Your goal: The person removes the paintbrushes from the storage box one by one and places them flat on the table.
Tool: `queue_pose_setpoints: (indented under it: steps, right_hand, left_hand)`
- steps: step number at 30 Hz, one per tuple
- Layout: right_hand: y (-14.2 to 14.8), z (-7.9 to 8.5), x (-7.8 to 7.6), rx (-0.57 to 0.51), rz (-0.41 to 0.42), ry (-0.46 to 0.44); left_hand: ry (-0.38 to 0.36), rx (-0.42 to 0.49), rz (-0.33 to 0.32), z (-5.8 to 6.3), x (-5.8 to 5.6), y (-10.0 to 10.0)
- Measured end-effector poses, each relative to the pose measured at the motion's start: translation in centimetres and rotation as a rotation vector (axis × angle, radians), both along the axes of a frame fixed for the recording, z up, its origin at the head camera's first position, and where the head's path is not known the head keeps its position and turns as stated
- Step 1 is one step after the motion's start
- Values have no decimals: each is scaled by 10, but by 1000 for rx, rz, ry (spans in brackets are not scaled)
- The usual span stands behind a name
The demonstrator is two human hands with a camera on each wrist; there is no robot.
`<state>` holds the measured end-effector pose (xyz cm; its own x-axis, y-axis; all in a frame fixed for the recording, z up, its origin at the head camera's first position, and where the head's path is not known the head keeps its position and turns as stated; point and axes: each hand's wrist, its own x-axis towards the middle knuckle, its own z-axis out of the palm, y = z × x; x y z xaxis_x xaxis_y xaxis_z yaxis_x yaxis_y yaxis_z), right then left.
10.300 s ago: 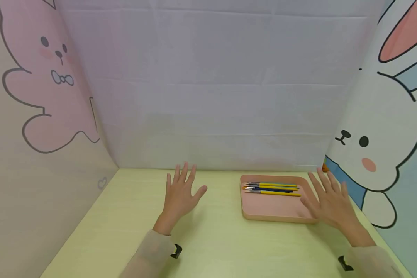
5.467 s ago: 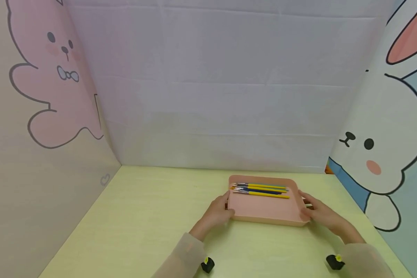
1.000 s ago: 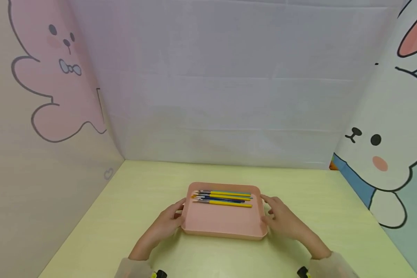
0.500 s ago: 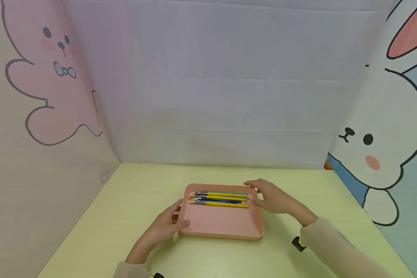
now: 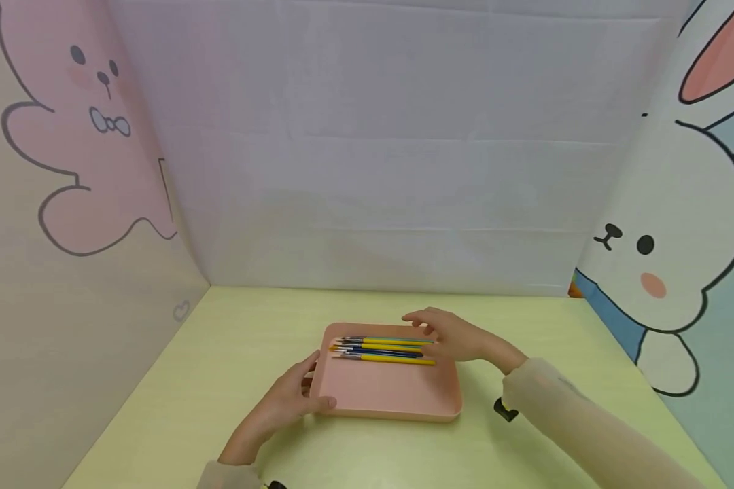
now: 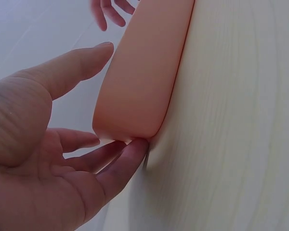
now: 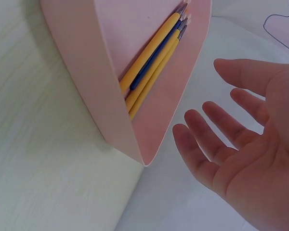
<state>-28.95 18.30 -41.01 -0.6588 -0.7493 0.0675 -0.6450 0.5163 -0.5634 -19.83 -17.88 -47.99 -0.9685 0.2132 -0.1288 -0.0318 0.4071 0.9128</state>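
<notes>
A shallow pink tray lies on the table with several paintbrushes in it, yellow and dark blue handles side by side, bristles toward the left. My left hand holds the tray's left end: in the left wrist view its fingertips touch the outer wall while the thumb reaches over the rim. Above the tray's right end hovers my right hand, fingers loosely bent and spread, its fingertips near the brush handles. In the right wrist view nothing lies between thumb and fingers, and the brush handles rest against the tray wall.
The pale yellow table extends around the tray. A white cloth backdrop stands behind it. Side walls carry a pink cartoon animal on the left and a white rabbit on the right.
Both hands earlier slid the tray with its brushes leftward to the middle of the table. My right hand has since left the right rim and moved up and leftward over the brushes; my left stays.
</notes>
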Motion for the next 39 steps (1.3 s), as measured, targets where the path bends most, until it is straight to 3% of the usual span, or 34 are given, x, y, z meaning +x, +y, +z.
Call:
queue_pose_setpoints:
  steps: [16,29,39]
  right_hand:
    - [-35,-8,-14,79,-8,-82]
    - [-62,-11,-13,140,-15,-105]
    - [-75,-15,-10,231,-83,-161]
  left_hand:
    - [-2,-11,-2,-2,0,0]
    - [-13,-10,-6,-1,0,-1]
    - [-5,11,-24,-2,-2,-3]
